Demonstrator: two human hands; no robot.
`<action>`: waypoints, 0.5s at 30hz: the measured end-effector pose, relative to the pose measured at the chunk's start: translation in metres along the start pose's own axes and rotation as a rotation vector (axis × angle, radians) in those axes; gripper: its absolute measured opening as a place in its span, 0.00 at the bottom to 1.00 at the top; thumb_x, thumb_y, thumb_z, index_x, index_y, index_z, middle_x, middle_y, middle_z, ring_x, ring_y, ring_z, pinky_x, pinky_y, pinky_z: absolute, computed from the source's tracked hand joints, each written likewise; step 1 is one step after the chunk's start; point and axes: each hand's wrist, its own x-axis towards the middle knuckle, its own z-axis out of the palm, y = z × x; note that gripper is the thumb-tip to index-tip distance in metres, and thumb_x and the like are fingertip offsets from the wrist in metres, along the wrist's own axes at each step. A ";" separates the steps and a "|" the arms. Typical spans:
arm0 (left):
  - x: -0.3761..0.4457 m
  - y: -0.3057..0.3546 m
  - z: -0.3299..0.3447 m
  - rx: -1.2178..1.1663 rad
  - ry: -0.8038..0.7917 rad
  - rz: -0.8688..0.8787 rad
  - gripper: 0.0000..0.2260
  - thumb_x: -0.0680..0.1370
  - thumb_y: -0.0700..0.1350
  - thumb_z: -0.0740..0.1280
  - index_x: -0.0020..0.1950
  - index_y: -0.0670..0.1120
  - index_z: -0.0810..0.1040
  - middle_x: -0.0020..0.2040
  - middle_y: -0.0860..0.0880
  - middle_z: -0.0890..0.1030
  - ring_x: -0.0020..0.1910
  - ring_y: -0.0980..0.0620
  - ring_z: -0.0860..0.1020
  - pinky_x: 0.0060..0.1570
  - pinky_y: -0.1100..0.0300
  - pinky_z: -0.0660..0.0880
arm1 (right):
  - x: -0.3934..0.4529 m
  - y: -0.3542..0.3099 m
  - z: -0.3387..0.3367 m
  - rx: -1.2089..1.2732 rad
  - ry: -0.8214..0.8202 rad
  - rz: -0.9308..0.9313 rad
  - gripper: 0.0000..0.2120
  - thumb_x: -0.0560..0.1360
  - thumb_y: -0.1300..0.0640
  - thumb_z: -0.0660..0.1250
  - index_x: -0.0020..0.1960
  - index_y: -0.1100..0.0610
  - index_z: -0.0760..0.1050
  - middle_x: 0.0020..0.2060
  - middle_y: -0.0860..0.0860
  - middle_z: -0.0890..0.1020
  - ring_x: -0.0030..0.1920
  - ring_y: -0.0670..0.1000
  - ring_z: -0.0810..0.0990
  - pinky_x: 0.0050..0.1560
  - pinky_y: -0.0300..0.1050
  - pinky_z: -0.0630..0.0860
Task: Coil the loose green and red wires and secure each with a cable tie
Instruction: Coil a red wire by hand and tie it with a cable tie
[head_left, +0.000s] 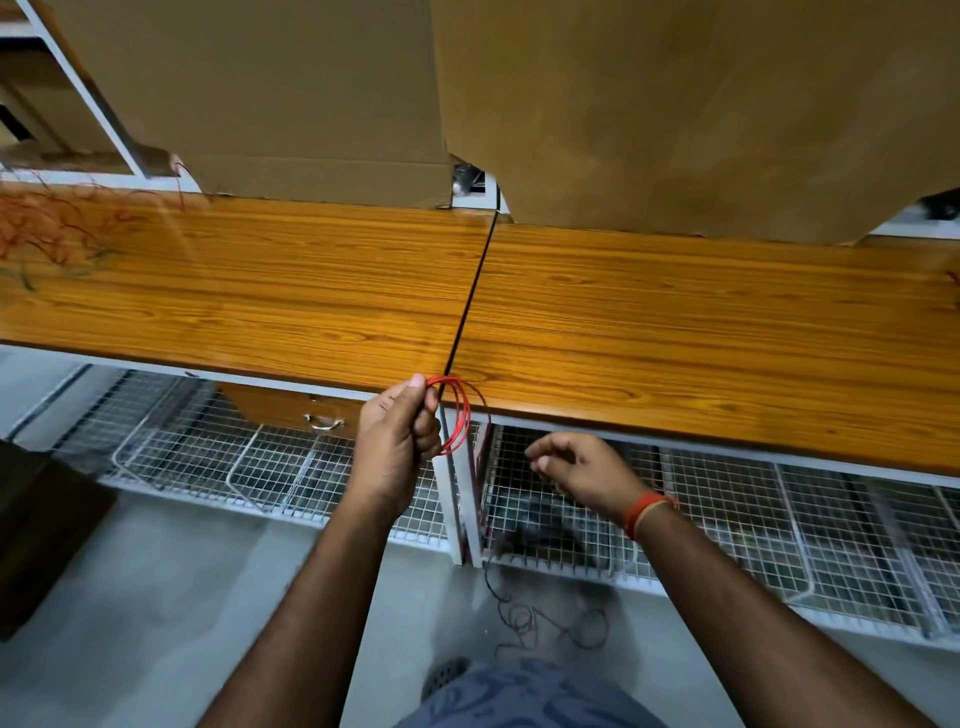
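A person stands at the front edge of a glossy orange wood-grain tabletop (675, 322), seen from above. The left hand (397, 436) pinches a small coil of thin red wire (460, 415) between thumb and curled fingers, its loops hanging just right of the fist, over the tabletop's edge. The right hand (582, 467) hovers lower and to the right, near the coil but apart from it, fingers loosely curled; whether it holds a fine strand is too small to tell. A blurred tangle of loose red and green wires (52, 234) lies on the tabletop's far left, well apart from both hands. To coil well, it seems wise to keep the pinch firm, lay each loop the same size, and feed slack without twisting.
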 end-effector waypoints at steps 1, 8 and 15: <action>0.000 -0.001 0.001 0.005 -0.015 -0.003 0.15 0.84 0.49 0.61 0.40 0.46 0.74 0.26 0.54 0.65 0.24 0.56 0.58 0.26 0.61 0.54 | -0.001 -0.006 0.001 0.038 0.000 -0.046 0.11 0.81 0.63 0.67 0.61 0.55 0.80 0.54 0.48 0.83 0.55 0.45 0.81 0.46 0.30 0.75; -0.004 -0.004 0.015 -0.088 -0.048 -0.064 0.14 0.84 0.48 0.60 0.40 0.45 0.72 0.25 0.55 0.61 0.22 0.58 0.55 0.25 0.61 0.50 | -0.001 -0.019 0.017 0.105 -0.195 -0.208 0.19 0.77 0.52 0.74 0.66 0.54 0.76 0.61 0.52 0.83 0.63 0.49 0.81 0.65 0.48 0.77; -0.002 -0.008 -0.001 -0.546 -0.009 -0.325 0.15 0.84 0.51 0.58 0.38 0.47 0.70 0.23 0.56 0.60 0.23 0.58 0.50 0.21 0.65 0.50 | -0.008 -0.004 0.012 0.322 -0.121 -0.168 0.04 0.84 0.63 0.61 0.53 0.61 0.74 0.40 0.50 0.82 0.40 0.48 0.82 0.45 0.42 0.78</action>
